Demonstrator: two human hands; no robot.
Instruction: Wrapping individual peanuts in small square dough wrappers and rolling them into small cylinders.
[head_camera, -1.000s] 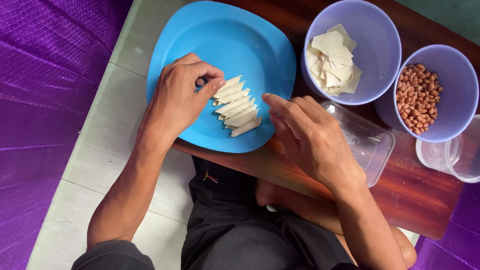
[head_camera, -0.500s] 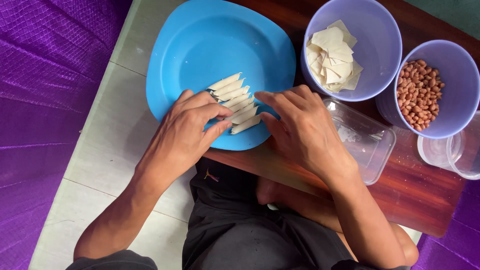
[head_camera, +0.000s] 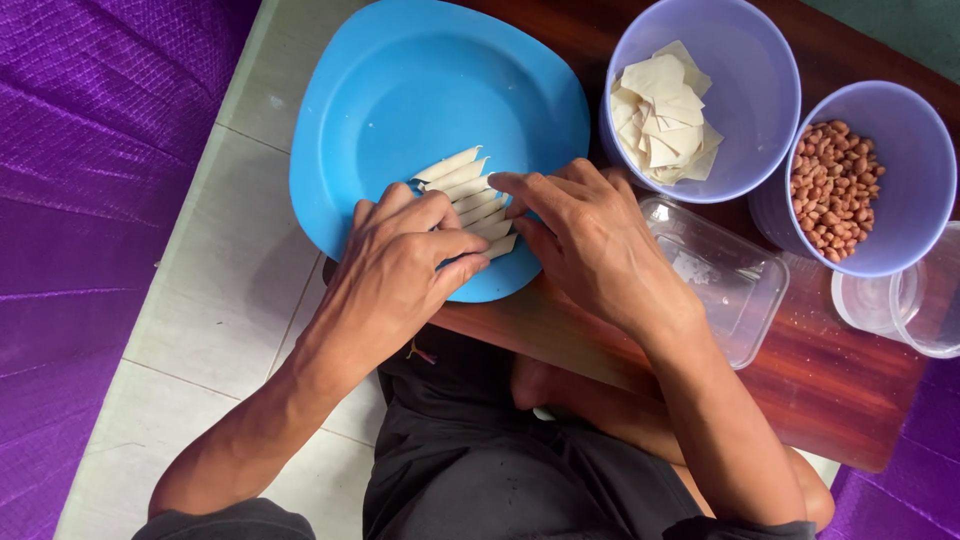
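Note:
A round blue plate (head_camera: 420, 90) lies at the near left end of a low dark wooden table (head_camera: 820, 400). On its near side sits a row of pale rolled dough pieces (head_camera: 462, 180). My left hand (head_camera: 405, 270) rests over the plate's near rim, fingertips curled against the nearest rolls. From the right, my right hand (head_camera: 585, 240) meets it, fingers pressing on the same rolls. Whether either hand pinches a roll is hidden by the fingers.
A lilac bowl (head_camera: 760, 60) of flat dough squares (head_camera: 665, 115) stands behind my right hand. Beside it is a second lilac bowl (head_camera: 920, 180) of peanuts (head_camera: 832, 188). A clear rectangular tub (head_camera: 725, 275) and clear round cups (head_camera: 900, 300) sit right. Purple cloth (head_camera: 90, 150) covers the left floor.
My left hand slid from the plate's middle down to its near rim. My right hand moved left onto the rolls, so both hands now meet there.

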